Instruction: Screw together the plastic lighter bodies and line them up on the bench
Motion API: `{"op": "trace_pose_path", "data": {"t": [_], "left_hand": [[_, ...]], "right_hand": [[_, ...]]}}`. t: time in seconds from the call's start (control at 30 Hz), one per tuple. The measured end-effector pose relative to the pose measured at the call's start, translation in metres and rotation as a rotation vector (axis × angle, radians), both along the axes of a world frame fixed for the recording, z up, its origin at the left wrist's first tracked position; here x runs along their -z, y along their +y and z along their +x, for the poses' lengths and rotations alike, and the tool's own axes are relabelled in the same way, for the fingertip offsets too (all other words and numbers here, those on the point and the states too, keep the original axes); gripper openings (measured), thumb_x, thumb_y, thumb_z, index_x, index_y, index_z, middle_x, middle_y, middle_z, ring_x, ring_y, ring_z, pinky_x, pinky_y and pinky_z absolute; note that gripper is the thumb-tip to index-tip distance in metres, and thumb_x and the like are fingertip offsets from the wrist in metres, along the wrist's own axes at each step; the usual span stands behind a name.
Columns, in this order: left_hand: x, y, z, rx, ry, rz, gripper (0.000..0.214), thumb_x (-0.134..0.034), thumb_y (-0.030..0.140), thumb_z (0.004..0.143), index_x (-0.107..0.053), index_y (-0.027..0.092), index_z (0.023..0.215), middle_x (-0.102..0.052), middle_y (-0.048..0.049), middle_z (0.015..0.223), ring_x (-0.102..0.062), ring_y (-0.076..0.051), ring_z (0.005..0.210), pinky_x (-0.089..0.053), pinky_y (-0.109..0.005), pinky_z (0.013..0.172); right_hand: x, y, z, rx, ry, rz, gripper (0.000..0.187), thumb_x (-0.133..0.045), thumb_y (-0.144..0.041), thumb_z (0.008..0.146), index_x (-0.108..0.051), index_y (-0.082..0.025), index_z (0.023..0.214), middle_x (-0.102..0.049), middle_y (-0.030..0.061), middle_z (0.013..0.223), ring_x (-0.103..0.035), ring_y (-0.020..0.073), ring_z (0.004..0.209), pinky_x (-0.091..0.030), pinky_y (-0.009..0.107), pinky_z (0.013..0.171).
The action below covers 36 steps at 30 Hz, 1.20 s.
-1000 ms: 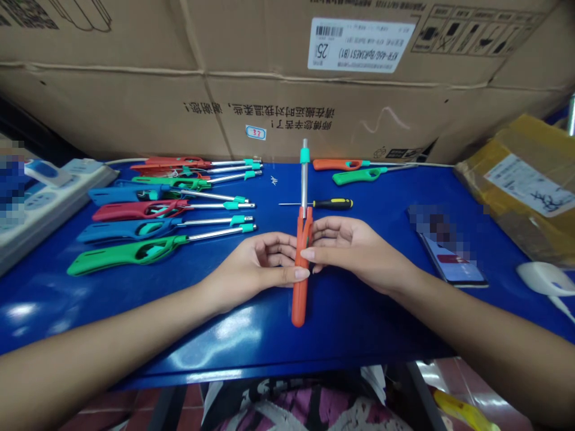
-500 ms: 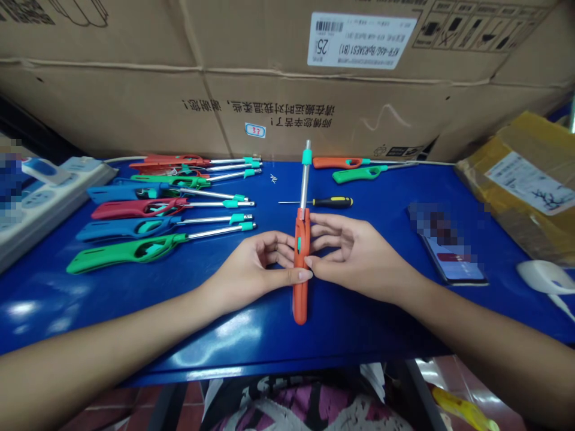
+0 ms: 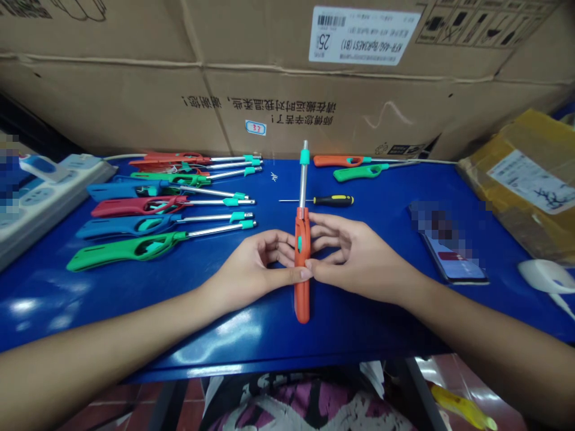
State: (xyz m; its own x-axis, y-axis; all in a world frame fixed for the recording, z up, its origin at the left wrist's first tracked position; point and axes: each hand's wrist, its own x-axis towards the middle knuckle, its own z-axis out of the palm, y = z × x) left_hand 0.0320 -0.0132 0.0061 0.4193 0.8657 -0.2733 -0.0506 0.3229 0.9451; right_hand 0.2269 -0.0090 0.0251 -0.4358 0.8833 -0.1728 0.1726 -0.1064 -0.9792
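An orange long-nozzle lighter (image 3: 302, 296) stands on edge on the blue table (image 3: 359, 311), its metal tube with a teal collar pointing away from me. My left hand (image 3: 256, 266) and my right hand (image 3: 354, 254) press its handle from either side, thumbs meeting on top and fingers curled against its sides. Both hands are closed on the lighter.
Several lighters (image 3: 148, 206) in green, blue and red lie in a row at the left. Two more lighters (image 3: 354, 167) and a small screwdriver (image 3: 330, 201) lie behind. A phone (image 3: 449, 254) and yellow parcel (image 3: 525, 179) are at the right, cardboard boxes (image 3: 269, 78) behind, a power strip (image 3: 40, 191) far left.
The two halves of the orange handle, spread at the front a second ago, are now pressed together. My thumbs have closed in on top of it.
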Motion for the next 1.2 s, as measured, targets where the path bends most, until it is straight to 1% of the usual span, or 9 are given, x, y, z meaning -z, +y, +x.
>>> {"op": "trace_pose_path", "data": {"t": [0.13,0.37,0.5,0.57,0.63,0.87,0.97,1.07,1.2], "left_hand": [[-0.001,0.000,0.001,0.000,0.002,0.006,0.049,-0.095,0.012,0.054,-0.063,0.013,0.092,-0.069,0.0024,0.078,-0.064,-0.011,0.073,-0.054,-0.027,0.077],[0.000,0.000,0.000,0.012,0.019,0.032,0.048,-0.094,0.014,0.056,-0.063,0.014,0.092,-0.069,0.0022,0.080,-0.064,-0.012,0.075,-0.054,-0.027,0.078],[0.003,-0.002,-0.001,0.024,0.017,0.053,0.045,-0.093,0.019,0.061,-0.064,0.015,0.095,-0.070,0.0004,0.085,-0.065,-0.013,0.077,-0.055,-0.030,0.082],[0.005,-0.002,-0.002,0.036,0.023,0.065,0.042,-0.092,0.022,0.064,-0.064,0.015,0.096,-0.071,-0.0003,0.085,-0.065,-0.013,0.077,-0.056,-0.031,0.082],[0.006,-0.002,-0.002,0.044,0.027,0.066,0.041,-0.091,0.022,0.065,-0.064,0.015,0.095,-0.070,-0.0002,0.084,-0.065,-0.013,0.075,-0.056,-0.031,0.081],[0.002,-0.005,-0.001,0.039,0.058,0.034,0.039,-0.090,0.022,0.067,-0.063,0.014,0.095,-0.069,-0.0005,0.084,-0.063,-0.011,0.075,-0.054,-0.029,0.080],[0.001,-0.007,-0.001,0.044,0.064,0.031,0.037,-0.088,0.022,0.069,-0.063,0.014,0.096,-0.069,-0.0007,0.085,-0.064,-0.012,0.077,-0.055,-0.029,0.081],[0.001,-0.007,0.000,0.051,0.053,0.043,0.037,-0.088,0.023,0.070,-0.063,0.015,0.096,-0.070,-0.0012,0.087,-0.065,-0.013,0.078,-0.055,-0.031,0.083],[0.004,-0.007,-0.001,0.056,0.040,0.050,0.038,-0.087,0.024,0.070,-0.063,0.015,0.098,-0.071,-0.0026,0.091,-0.066,-0.015,0.082,-0.055,-0.033,0.086]], "right_hand": [[0.000,-0.001,-0.001,0.014,0.004,-0.006,0.075,-0.081,-0.014,0.069,-0.057,-0.022,0.139,-0.068,0.0053,0.111,-0.066,0.0134,0.091,-0.061,0.020,0.068],[0.000,-0.001,-0.002,0.005,0.004,-0.004,0.063,-0.079,-0.015,0.070,-0.062,-0.022,0.131,-0.069,0.0048,0.104,-0.066,0.0146,0.091,-0.060,0.021,0.067],[0.000,0.006,-0.002,0.068,0.052,-0.061,0.049,-0.080,-0.020,0.071,-0.064,-0.020,0.117,-0.068,0.0047,0.108,-0.067,0.0117,0.083,-0.060,0.022,0.069],[0.001,0.010,-0.002,0.112,0.093,-0.121,0.043,-0.084,-0.025,0.070,-0.064,-0.020,0.107,-0.068,0.0051,0.109,-0.068,0.0126,0.080,-0.062,0.024,0.066],[0.001,0.012,-0.002,0.136,0.126,-0.175,0.042,-0.087,-0.029,0.067,-0.064,-0.020,0.101,-0.069,0.0049,0.107,-0.070,0.0150,0.081,-0.063,0.025,0.063],[0.000,0.010,0.001,0.138,0.181,-0.212,0.044,-0.090,-0.036,0.067,-0.068,-0.019,0.102,-0.070,0.0035,0.099,-0.073,0.0158,0.083,-0.063,0.025,0.067],[0.001,0.009,0.000,0.135,0.185,-0.211,0.047,-0.091,-0.037,0.064,-0.066,-0.019,0.099,-0.070,0.0031,0.096,-0.072,0.0156,0.079,-0.063,0.026,0.065],[0.002,0.008,0.000,0.127,0.179,-0.187,0.046,-0.090,-0.037,0.066,-0.065,-0.019,0.099,-0.070,0.0028,0.094,-0.070,0.0139,0.076,-0.062,0.026,0.066],[0.003,0.009,-0.001,0.130,0.157,-0.181,0.043,-0.089,-0.036,0.067,-0.066,-0.019,0.100,-0.071,0.0032,0.095,-0.070,0.0148,0.079,-0.061,0.027,0.069]]}}
